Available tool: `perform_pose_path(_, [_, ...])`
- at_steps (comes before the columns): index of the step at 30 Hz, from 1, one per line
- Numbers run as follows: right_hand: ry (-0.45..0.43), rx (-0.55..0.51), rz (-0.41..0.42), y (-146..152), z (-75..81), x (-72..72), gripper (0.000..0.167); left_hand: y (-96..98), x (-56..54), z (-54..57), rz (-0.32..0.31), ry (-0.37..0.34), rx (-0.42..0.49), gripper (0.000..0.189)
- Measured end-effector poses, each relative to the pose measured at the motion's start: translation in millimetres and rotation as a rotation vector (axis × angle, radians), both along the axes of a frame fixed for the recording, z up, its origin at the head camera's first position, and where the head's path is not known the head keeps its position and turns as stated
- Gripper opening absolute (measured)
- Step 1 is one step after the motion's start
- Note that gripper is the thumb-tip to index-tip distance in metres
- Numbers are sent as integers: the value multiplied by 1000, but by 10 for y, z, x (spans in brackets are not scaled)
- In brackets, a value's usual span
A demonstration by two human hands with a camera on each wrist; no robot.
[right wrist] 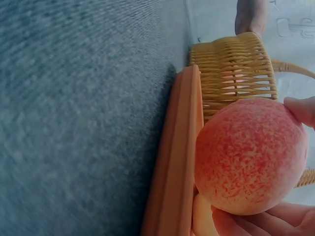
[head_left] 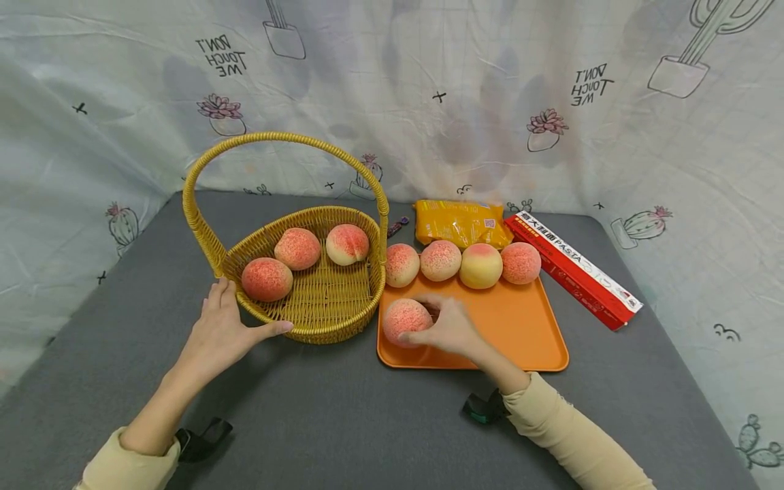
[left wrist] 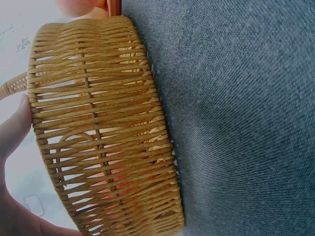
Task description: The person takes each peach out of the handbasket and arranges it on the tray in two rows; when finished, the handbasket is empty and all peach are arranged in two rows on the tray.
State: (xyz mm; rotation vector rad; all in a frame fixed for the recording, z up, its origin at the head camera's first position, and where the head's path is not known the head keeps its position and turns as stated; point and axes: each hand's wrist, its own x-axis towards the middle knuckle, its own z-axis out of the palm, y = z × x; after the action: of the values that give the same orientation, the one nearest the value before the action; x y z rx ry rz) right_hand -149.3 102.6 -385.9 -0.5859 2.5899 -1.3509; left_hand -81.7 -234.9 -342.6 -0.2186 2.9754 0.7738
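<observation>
A yellow wicker basket (head_left: 333, 332) with a tall arched handle stands left of centre. Three peaches lie in it, among them a reddish peach (head_left: 267, 279) at its left end. My left hand (head_left: 219, 335) holds the basket's near-left rim, thumb along the front edge and fingers by the handle's foot; the left wrist view shows the thumb on the rim, the other fingers mostly hidden. My right hand (head_left: 452, 328) grips a speckled pink peach (right wrist: 251, 156) between thumb and fingers, over the left part of an orange tray (head_left: 520, 333).
Several more peaches, one of them a yellowish peach (head_left: 480, 266), line the tray's far side. Behind them lies an orange packet (head_left: 459, 221), with a small dark wrapped item (head_left: 398, 226) to its left. A red pasta box (head_left: 572, 269) lies diagonally at the right. A patterned curtain (head_left: 478, 102) hangs behind the grey table.
</observation>
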Motion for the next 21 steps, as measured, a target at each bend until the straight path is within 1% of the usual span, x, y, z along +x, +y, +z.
perform_pose_path(7, [30,5,-9,-77,-4,11,60,-3,0,-11,2,-7,3,129])
perform_pose_path(14, [9,15,-39,-109,-7,-15,61,-7,-3,-17,3,-16,0,129])
perform_pose_path(18, [9,-36,-55,-128,-5,-46,56,-6,-2,-17,5,-13,1,129])
perform_pose_path(21, [15,-73,-52,-132,1,-61,53,-7,-2,-19,6,-10,1,129])
